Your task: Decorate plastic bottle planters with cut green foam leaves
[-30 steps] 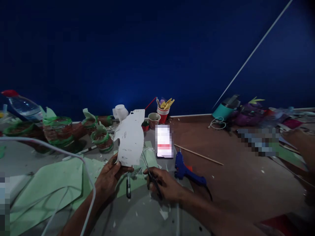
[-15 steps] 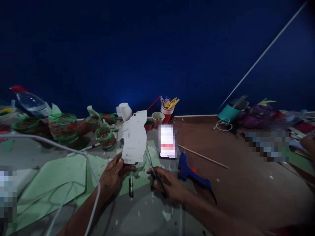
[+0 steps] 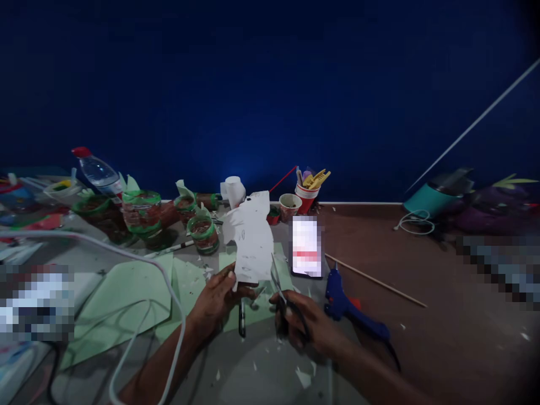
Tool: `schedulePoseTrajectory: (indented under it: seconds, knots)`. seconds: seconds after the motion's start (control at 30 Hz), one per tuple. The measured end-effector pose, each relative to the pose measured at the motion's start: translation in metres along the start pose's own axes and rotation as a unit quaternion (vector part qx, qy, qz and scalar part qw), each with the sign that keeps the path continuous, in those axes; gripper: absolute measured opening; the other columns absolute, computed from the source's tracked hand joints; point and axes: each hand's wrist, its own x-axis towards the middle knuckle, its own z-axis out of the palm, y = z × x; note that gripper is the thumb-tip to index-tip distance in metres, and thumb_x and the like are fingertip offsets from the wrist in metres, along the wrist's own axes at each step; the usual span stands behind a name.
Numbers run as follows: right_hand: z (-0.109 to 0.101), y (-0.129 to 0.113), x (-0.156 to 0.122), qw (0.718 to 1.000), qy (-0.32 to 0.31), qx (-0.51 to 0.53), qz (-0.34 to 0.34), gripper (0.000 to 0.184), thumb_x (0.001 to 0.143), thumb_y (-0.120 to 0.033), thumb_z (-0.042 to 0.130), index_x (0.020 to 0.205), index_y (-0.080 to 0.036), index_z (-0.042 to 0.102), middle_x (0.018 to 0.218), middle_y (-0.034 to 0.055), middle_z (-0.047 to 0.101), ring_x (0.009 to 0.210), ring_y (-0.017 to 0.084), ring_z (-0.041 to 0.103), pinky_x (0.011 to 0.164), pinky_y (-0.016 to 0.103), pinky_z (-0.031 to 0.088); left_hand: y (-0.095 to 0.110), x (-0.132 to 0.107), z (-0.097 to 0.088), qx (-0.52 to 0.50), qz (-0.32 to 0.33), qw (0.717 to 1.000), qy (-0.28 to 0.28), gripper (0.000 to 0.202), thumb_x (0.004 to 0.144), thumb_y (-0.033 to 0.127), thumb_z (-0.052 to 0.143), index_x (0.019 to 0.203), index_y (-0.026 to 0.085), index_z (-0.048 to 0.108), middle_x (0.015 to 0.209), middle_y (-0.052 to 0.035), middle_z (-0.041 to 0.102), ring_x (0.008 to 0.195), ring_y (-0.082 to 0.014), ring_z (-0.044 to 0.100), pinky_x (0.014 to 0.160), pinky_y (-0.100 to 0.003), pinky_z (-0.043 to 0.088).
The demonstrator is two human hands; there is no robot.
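My left hand (image 3: 217, 301) pinches the lower edge of a white paper cut-out (image 3: 252, 239) and holds it upright above the table. My right hand (image 3: 306, 329) is closed round the black handles of a pair of scissors (image 3: 282, 287), whose blades point up at the right lower edge of the cut-out. A black marker (image 3: 242, 317) lies on the table between my two hands. Pale green paper sheets (image 3: 126, 298) spread under and to the left of my hands.
A blue glue gun (image 3: 350, 312) lies right of my right hand, a phone (image 3: 306, 247) behind it, a thin wooden stick (image 3: 375, 280) beyond. Green-wrapped jars (image 3: 141, 214), a water bottle (image 3: 97, 171), a red cup of tools (image 3: 307, 194) stand at the back. A white cable (image 3: 169, 315) loops at left.
The view has swung to the left, so everything sits further right in the frame. The scissors' blades have come up closer to the cut-out's lower right edge.
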Motion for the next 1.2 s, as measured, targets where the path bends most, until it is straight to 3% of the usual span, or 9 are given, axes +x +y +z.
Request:
schedulePoseTrajectory:
  seconds: [0.17, 0.4, 0.6, 0.87, 1.07, 1.2]
  knots:
    - [-0.002, 0.002, 0.0, 1.0, -0.001, -0.004, 0.001, 0.061, 0.069, -0.068, 0.061, 0.1, -0.015, 0.052, 0.06, -0.0032, 0.054, 0.036, 0.004, 0.04, 0.034, 0.017, 0.03, 0.001, -0.003, 0.0, 0.038, -0.007, 0.998, -0.046, 0.032, 0.085, 0.033, 0.057, 0.11, 0.014, 0.062, 0.098, -0.0135, 0.067, 0.076, -0.0191, 0.065, 0.074, -0.031, 0.05]
    - [-0.005, 0.002, 0.001, 0.999, -0.009, -0.037, -0.015, 0.064, 0.071, -0.071, 0.056, 0.101, -0.014, 0.051, 0.061, -0.0005, 0.056, 0.04, 0.005, 0.041, 0.037, 0.017, 0.029, 0.001, -0.003, -0.002, 0.042, -0.031, 0.996, -0.071, 0.034, 0.078, 0.033, 0.066, 0.105, 0.014, 0.059, 0.08, -0.0065, 0.062, 0.063, -0.0155, 0.06, 0.064, -0.029, 0.048]
    - [-0.007, 0.007, 0.001, 0.999, -0.016, -0.03, 0.0, 0.062, 0.074, -0.068, 0.056, 0.103, -0.014, 0.05, 0.06, -0.0008, 0.055, 0.04, 0.005, 0.04, 0.037, 0.018, 0.027, -0.005, 0.002, -0.005, 0.038, -0.016, 0.998, -0.057, 0.036, 0.074, 0.031, 0.071, 0.103, 0.014, 0.058, 0.067, -0.0019, 0.06, 0.052, -0.0111, 0.054, 0.059, -0.026, 0.046]
    - [-0.003, -0.001, 0.0, 0.999, -0.024, -0.039, 0.009, 0.066, 0.069, -0.073, 0.055, 0.102, -0.016, 0.05, 0.059, -0.002, 0.055, 0.039, 0.007, 0.04, 0.038, 0.019, 0.029, 0.002, 0.002, -0.002, 0.035, -0.02, 0.999, -0.027, 0.028, 0.073, 0.03, 0.072, 0.092, 0.013, 0.061, 0.068, -0.0028, 0.06, 0.054, -0.0109, 0.054, 0.054, -0.022, 0.043]
    - [-0.001, -0.008, -0.002, 0.996, -0.065, -0.06, 0.008, 0.064, 0.066, -0.071, 0.06, 0.096, -0.015, 0.053, 0.059, -0.004, 0.047, 0.049, 0.007, 0.038, 0.044, 0.019, 0.027, 0.003, 0.002, 0.0, 0.046, -0.018, 0.998, -0.05, 0.024, 0.076, 0.031, 0.069, 0.091, 0.013, 0.062, 0.065, -0.0019, 0.058, 0.053, -0.0109, 0.053, 0.054, -0.022, 0.043]
    - [0.0, -0.013, -0.003, 0.993, -0.094, -0.076, 0.011, 0.065, 0.066, -0.073, 0.058, 0.096, -0.015, 0.053, 0.064, -0.0037, 0.045, 0.053, 0.008, 0.039, 0.049, 0.02, 0.028, 0.002, 0.003, 0.001, 0.04, -0.015, 0.999, -0.034, 0.025, 0.075, 0.032, 0.07, 0.089, 0.013, 0.062, 0.063, -0.0018, 0.058, 0.052, -0.0114, 0.052, 0.053, -0.023, 0.042]
